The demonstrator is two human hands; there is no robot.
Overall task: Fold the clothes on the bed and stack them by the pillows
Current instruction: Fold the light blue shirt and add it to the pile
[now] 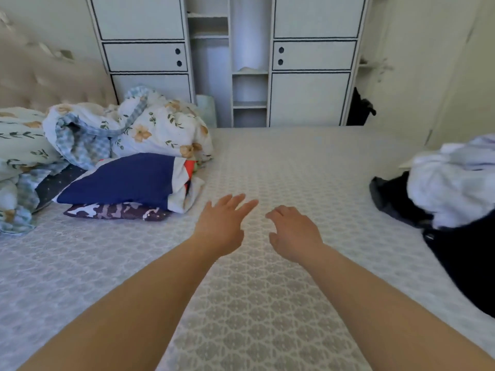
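Patterned grey bed under empty, relaxed hands, left and right; folded stack far left, crumpled clothes right.

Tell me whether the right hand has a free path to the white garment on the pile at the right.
Probably yes. The right hand is empty and hovers over bare bed, and nothing lies between it and the white garment, which sits on top of the dark clothes.
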